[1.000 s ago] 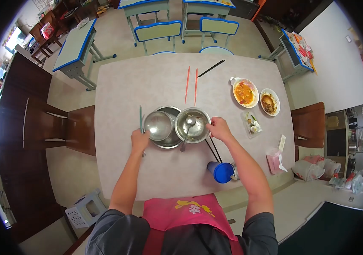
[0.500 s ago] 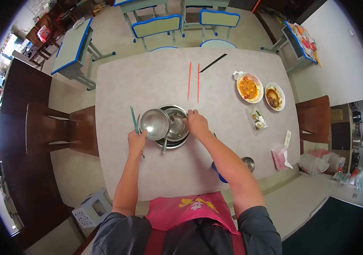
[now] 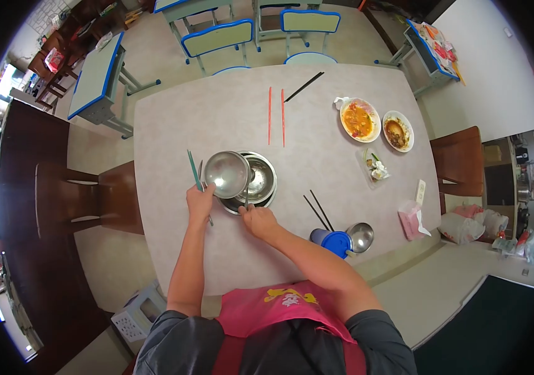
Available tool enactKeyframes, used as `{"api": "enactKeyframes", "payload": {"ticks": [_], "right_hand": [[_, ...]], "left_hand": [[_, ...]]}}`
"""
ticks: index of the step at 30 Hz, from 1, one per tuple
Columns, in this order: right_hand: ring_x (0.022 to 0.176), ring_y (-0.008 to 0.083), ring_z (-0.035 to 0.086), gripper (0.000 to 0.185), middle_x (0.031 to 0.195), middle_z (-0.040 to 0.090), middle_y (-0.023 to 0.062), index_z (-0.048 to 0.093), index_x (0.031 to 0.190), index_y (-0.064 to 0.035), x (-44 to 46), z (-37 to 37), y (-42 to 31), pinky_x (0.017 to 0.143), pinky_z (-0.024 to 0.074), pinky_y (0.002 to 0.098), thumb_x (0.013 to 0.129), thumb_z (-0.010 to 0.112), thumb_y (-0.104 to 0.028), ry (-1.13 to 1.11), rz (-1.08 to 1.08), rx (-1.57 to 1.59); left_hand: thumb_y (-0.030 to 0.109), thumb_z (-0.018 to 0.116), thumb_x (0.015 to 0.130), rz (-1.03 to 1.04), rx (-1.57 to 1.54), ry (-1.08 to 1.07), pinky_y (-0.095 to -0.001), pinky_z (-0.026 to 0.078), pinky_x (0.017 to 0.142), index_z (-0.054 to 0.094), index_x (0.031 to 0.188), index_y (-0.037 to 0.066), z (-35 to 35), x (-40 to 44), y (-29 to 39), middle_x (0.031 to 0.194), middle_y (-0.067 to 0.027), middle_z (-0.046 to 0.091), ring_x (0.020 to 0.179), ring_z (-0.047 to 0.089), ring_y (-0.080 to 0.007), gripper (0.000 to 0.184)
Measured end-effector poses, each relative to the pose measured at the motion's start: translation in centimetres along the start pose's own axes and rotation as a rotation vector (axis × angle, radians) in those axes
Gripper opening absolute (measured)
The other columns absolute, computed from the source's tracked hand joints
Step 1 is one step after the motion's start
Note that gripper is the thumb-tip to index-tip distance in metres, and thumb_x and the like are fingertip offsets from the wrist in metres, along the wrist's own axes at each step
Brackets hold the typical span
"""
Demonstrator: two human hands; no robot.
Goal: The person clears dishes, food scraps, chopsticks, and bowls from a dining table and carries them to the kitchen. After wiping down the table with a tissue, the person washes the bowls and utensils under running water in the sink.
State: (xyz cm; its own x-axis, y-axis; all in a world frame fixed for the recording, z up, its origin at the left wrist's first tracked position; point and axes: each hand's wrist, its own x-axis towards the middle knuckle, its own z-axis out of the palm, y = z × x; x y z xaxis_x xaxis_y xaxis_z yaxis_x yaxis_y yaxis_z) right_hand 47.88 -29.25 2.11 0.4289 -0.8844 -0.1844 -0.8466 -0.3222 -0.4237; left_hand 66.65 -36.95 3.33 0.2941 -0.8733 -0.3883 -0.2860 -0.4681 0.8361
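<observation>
My left hand (image 3: 200, 202) is closed on the rim of a shiny metal bowl (image 3: 227, 175), with green chopsticks (image 3: 193, 167) in the same grip. This bowl is tilted and overlaps a stack of metal bowls (image 3: 269, 179) on the table. At the near side of the stack, my right hand (image 3: 259, 220) pinches the handle of a metal spoon (image 3: 247, 197). The spoon's head is hidden by the bowls.
Two red chopsticks (image 3: 270, 115) and black chopsticks (image 3: 304, 87) lie on the table (image 3: 210, 112). To the right are two food-stained dishes (image 3: 360, 120), a clear tray (image 3: 374, 169) and a tissue pack (image 3: 411, 220). A blue-lidded cup (image 3: 337, 242) stands beside a small metal bowl (image 3: 360, 237).
My right hand has left the far right rim of the stacked bowls and come down to the spoon handle. My left hand keeps its hold. The blue-lidded cup has come into fuller view.
</observation>
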Motion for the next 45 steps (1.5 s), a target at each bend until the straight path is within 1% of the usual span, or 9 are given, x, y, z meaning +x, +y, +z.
{"api": "enactKeyframes", "payload": {"ticks": [6,13,19,23,25,29,35,39,45], "right_hand": [[0.069,0.0263,0.067,0.029,0.082,0.062,0.0120,0.059,0.112,0.0011,-5.3,-5.8,-0.5,0.057,0.0543,0.0370,0.085,0.054,-0.008,0.175,-0.261,-0.040],[0.065,0.0275,0.064,0.025,0.076,0.061,0.0105,0.060,0.111,-0.0034,-8.5,-5.8,-0.1,0.056,0.0517,0.0374,0.087,0.062,-0.010,0.329,-0.200,0.356],[0.074,0.0339,0.065,0.023,0.087,0.066,0.0161,0.062,0.111,-0.0020,-5.9,-3.2,-0.5,0.067,0.0526,0.0437,0.091,0.059,-0.015,0.344,0.107,0.762],[0.088,0.0370,0.065,0.033,0.097,0.067,0.0201,0.059,0.118,-0.0015,-5.6,-4.3,0.7,0.078,0.0515,0.0471,0.092,0.058,-0.021,0.094,0.242,0.547],[0.093,0.0383,0.064,0.037,0.102,0.067,0.0216,0.058,0.121,-0.0015,-6.7,-7.5,0.7,0.081,0.0509,0.0473,0.092,0.058,-0.024,-0.132,0.265,0.340],[0.093,0.0385,0.065,0.042,0.107,0.067,0.0217,0.056,0.125,-0.0022,-9.2,-12.2,1.6,0.081,0.0519,0.0454,0.090,0.060,-0.025,0.008,0.260,0.372],[0.081,0.0331,0.068,0.041,0.104,0.069,0.0181,0.061,0.122,-0.0033,-12.0,-17.0,6.4,0.075,0.0532,0.0396,0.089,0.063,-0.027,0.178,0.383,0.510],[0.075,0.0249,0.069,0.041,0.103,0.071,0.0157,0.061,0.123,-0.0032,-13.1,-18.2,9.5,0.072,0.0535,0.0341,0.089,0.064,-0.026,0.202,0.466,0.604],[0.068,0.0147,0.066,0.039,0.096,0.071,0.0111,0.061,0.122,0.0005,-13.0,-17.2,15.0,0.065,0.0533,0.0286,0.091,0.065,-0.024,0.188,0.484,0.734]], "left_hand": [[0.020,0.068,0.078,0.071,0.028,-0.050,-0.0354,0.045,0.059,0.063,0.075,-0.007,2.2,0.3,1.1,0.065,-0.0101,0.062,0.062,0.056,-0.0158,0.027],[0.031,0.070,0.077,0.181,0.437,-0.203,-0.0447,0.051,0.070,0.064,0.077,-0.006,4.2,1.7,-0.2,0.079,-0.0220,0.068,0.076,0.066,-0.0369,0.037],[0.039,0.074,0.080,0.027,0.246,-0.097,-0.0388,0.051,0.068,0.069,0.087,-0.005,2.2,-0.6,1.7,0.080,-0.0175,0.070,0.075,0.068,-0.0245,0.045],[0.031,0.069,0.088,0.228,0.122,0.102,-0.0334,0.051,0.067,0.069,0.101,-0.004,0.7,1.2,-6.0,0.086,-0.0139,0.071,0.071,0.066,-0.0200,0.037],[0.030,0.068,0.089,0.026,-0.026,0.066,-0.0331,0.051,0.071,0.068,0.104,-0.005,0.4,0.5,-7.8,0.088,-0.0131,0.071,0.075,0.066,-0.0194,0.038],[0.029,0.066,0.091,-0.334,-0.141,0.020,-0.0333,0.050,0.078,0.065,0.106,-0.006,1.1,-2.4,-6.2,0.089,-0.0113,0.069,0.085,0.065,-0.0182,0.039],[0.029,0.062,0.093,0.394,-0.049,0.199,-0.0351,0.050,0.070,0.066,0.101,-0.005,2.3,-0.5,-2.2,0.085,-0.0141,0.070,0.074,0.065,-0.0230,0.036],[0.031,0.061,0.093,0.484,0.396,-0.184,-0.0366,0.047,0.066,0.068,0.103,0.007,4.5,1.3,10.6,0.079,-0.0185,0.065,0.073,0.063,-0.0322,0.027],[0.025,0.063,0.090,0.669,0.800,-0.473,-0.0416,0.050,0.075,0.070,0.102,0.011,14.3,8.9,14.6,0.090,-0.0129,0.070,0.086,0.064,-0.0341,0.020]]}}
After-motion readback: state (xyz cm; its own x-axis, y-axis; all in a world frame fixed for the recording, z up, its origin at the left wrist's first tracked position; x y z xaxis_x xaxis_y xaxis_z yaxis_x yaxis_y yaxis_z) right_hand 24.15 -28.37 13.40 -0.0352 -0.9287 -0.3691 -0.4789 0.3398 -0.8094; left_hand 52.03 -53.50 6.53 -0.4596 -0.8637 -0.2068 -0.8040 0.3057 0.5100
